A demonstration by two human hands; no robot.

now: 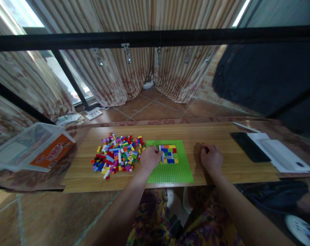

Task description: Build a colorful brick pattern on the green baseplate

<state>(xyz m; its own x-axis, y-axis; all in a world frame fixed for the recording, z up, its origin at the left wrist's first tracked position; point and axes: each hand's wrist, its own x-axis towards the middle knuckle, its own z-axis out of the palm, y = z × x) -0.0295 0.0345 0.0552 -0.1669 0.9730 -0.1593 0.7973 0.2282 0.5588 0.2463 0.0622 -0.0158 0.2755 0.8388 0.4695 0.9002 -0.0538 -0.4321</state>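
A green studded baseplate (170, 174) lies on the wooden table, carrying a low patch of toy bricks (171, 155) in blue, white, yellow, orange and red. My left hand (150, 158) is over the plate's left part, its fingers closed in a pinch at the left edge of the patch. A pale building brick (162, 154) shows at those fingertips. To the right of the plate, my right hand (212, 158) rests at the tabletop with curled fingers. What it holds, if anything, is hidden.
A loose heap of mixed bricks (119, 153) covers the table's left part. Farther left stands a clear plastic box (44, 128) with an orange label. A black phone-like slab (249, 147) and a white open box (280, 153) lie at the right end. A dark bar (155, 39) crosses beyond the table.
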